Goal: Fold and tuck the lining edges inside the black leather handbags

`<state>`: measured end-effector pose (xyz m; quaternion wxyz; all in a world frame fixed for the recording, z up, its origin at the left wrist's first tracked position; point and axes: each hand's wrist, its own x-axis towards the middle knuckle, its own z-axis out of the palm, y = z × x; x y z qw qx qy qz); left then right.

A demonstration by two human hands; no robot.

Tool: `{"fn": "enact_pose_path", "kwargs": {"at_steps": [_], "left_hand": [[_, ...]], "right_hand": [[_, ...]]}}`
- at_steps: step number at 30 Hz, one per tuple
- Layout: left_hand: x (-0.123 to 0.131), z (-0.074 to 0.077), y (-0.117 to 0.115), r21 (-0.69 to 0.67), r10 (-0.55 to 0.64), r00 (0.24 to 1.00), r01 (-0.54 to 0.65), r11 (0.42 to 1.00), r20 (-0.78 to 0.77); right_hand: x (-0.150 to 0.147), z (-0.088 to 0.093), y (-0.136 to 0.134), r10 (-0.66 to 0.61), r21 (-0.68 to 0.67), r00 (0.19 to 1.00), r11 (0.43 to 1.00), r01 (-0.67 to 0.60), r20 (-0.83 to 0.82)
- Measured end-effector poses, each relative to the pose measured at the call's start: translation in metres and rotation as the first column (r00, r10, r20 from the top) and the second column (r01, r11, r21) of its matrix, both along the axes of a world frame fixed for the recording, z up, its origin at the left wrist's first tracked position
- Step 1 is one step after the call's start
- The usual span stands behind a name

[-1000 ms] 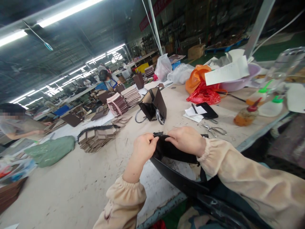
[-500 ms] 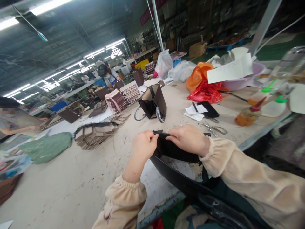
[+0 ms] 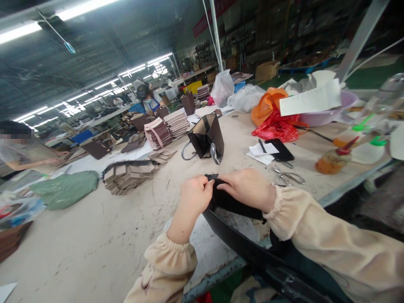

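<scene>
Both of my hands pinch the top edge of a black handbag (image 3: pixel 235 242) at the near edge of the table. My left hand (image 3: pixel 196 194) is closed on its far corner, thumb against the edge. Close beside it, my right hand (image 3: pixel 249 188) grips the same rim with fingers curled over the black material. The bag's opening faces up and its long side runs down toward my lap; its lower part is out of sight. Farther off stands a dark brown handbag (image 3: pixel 217 134) with plastic-wrapped handles.
Scissors (image 3: pixel 287 174), a black phone (image 3: pixel 280 149) and a bottle of amber liquid (image 3: pixel 333 162) lie to the right. Stacked brown pieces (image 3: pixel 129 179) and a green plastic bag (image 3: pixel 67 189) are on the left. Two people work farther along the table (image 3: pixel 104 235).
The view has shifted slightly, so the scene sits a little to the right. My right hand has moved slightly closer to my left along the rim. Both hands keep their hold.
</scene>
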<state>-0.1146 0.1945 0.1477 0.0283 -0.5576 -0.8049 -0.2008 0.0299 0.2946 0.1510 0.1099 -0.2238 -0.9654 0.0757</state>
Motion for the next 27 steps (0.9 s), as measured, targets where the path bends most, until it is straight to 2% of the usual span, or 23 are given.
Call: {"fn": "enact_pose_path", "kwargs": {"at_steps": [10,16,18,22,27], "left_hand": [[-0.004,-0.005,-0.001,0.045,-0.052,0.996,0.049,0.998,0.068],[-0.002,-0.003,0.000,0.014,-0.054,0.997,0.053,0.998,0.057],[-0.002,-0.003,-0.001,0.015,-0.045,0.997,0.044,0.999,0.056],[0.000,-0.003,0.000,0.016,-0.033,0.998,0.032,0.999,0.057],[0.001,-0.003,0.000,0.025,-0.044,0.997,0.043,0.999,0.057]], "right_hand": [[-0.017,-0.010,0.007,0.104,0.092,0.989,0.991,-0.095,-0.101],[-0.011,0.000,0.022,0.214,-0.020,0.977,0.977,-0.214,-0.005],[-0.006,0.001,0.021,0.185,-0.020,0.983,0.983,-0.185,0.011],[0.005,-0.003,0.014,0.089,0.073,0.996,0.993,-0.089,-0.001],[0.009,-0.005,0.012,0.078,0.125,0.997,0.989,-0.078,0.001]]}}
